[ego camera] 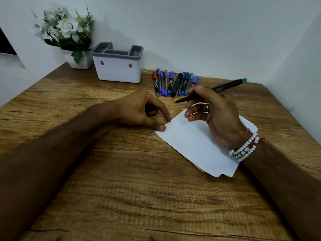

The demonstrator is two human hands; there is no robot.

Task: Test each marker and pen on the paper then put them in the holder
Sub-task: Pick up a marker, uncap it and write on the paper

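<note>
Green marker [224,86] is pinched in the right hand [213,112], tip near the blank paper [187,141]. Left hand [139,108] presses the paper's corner with thumb and fingertip. Holder [118,70] looks empty; other pens [173,84] wait by the counter's [121,171] back edge.

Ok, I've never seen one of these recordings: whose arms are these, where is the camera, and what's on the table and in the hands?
There is no machine here: a person works with bare hands, and the one picture comes from a camera worn on their head, looking down. The left hand touches a corner of the white paper with thumb and fingertip; whether its curled fingers hide anything, I cannot tell. The right hand, with a beaded bracelet at the wrist, holds a black pen with a green end, its bare tip off the paper. On the wooden table behind lie a row of pens and markers, a white holder with a grey rim, and a flower pot.
</note>
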